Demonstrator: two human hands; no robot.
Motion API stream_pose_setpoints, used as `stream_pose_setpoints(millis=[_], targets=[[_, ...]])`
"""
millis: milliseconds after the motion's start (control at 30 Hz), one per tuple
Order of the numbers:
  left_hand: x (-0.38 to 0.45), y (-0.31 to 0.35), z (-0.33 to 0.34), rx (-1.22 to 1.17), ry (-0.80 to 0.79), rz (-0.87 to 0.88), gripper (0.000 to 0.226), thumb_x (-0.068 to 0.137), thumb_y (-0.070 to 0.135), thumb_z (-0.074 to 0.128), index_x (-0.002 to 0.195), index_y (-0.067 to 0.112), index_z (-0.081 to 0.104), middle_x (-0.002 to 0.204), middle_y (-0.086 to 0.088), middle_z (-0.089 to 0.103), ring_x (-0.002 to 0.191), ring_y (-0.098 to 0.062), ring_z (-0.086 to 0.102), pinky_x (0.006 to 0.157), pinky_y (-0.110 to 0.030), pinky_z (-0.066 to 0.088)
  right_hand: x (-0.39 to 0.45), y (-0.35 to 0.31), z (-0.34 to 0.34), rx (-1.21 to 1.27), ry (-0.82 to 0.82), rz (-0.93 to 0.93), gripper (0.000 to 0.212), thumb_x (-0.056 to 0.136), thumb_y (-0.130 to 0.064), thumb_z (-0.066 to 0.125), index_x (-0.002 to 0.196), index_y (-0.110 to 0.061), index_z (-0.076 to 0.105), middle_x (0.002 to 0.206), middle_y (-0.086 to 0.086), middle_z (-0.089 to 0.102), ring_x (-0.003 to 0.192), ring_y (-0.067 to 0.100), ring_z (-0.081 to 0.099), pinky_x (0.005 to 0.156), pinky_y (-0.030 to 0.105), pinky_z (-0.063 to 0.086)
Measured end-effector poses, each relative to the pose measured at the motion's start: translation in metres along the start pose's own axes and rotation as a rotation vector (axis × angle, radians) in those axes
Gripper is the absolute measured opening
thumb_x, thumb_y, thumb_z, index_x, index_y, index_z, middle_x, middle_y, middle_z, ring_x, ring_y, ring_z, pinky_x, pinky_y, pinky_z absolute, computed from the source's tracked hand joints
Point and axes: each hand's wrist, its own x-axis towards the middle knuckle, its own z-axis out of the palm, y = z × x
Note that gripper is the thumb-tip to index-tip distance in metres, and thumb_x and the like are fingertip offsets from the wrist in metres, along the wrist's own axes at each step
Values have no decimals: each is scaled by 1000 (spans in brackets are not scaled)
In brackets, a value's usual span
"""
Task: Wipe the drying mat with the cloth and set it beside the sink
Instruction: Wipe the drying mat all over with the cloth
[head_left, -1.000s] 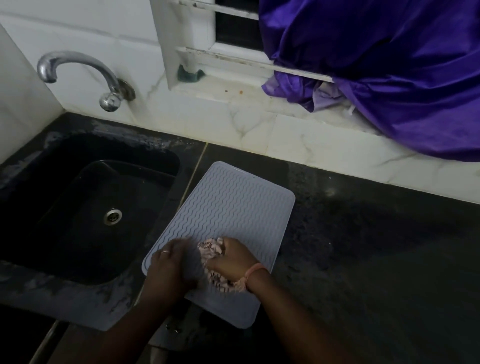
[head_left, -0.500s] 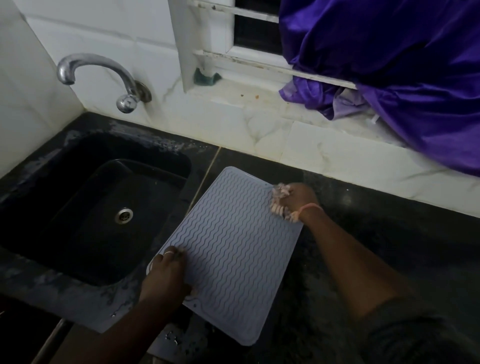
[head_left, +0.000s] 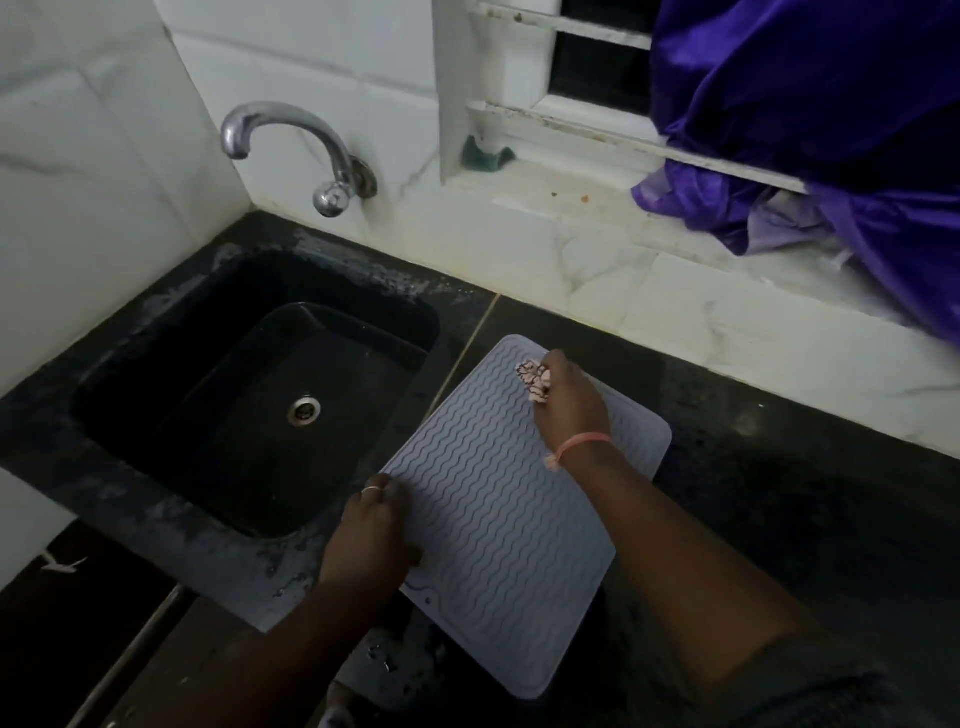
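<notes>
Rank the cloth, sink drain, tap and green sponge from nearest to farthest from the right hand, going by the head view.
From the right hand:
1. Cloth, gripped in its fingers, on the mat's far end.
2. Sink drain, to the left in the basin.
3. Green sponge, on the window ledge.
4. Tap, far left on the wall.

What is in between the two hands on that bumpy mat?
In the head view, only bare wavy mat lies between the left hand at its near-left edge and the right hand, which grips the cloth near the far corner.
</notes>
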Motion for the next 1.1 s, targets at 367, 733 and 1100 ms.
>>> stream_pose_setpoints(millis=[367, 733, 1100], targets=[[1, -14, 17, -50, 141, -57, 52, 74, 32, 85, 120, 17, 68, 136, -8, 50, 108, -28, 48, 84, -36, 48, -109, -111, 56, 130, -377, -193, 37, 86, -15, 67, 118, -23, 49, 103, 4, 69, 97, 26, 66, 82, 39, 55], [4, -10, 4, -15, -23, -71, 98, 80, 45, 80, 159, 20, 27, 157, -2, 22, 131, -20, 36, 100, -31, 47, 2, -69, 53, 235, -376, -37, 36, 92, -53, 64, 111, -23, 75, 103, -3, 76, 101, 16, 67, 99, 35, 47], [7, -12, 5, 22, -25, -67, 100, 79, 48, 80, 158, 20, 26, 155, -1, 25, 130, -19, 37, 98, -28, 48, 74, 0, 22, -258, 143, 69, 42, 83, -20, 76, 118, -17, 54, 106, 7, 68, 101, 29, 65, 94, 51, 45]])
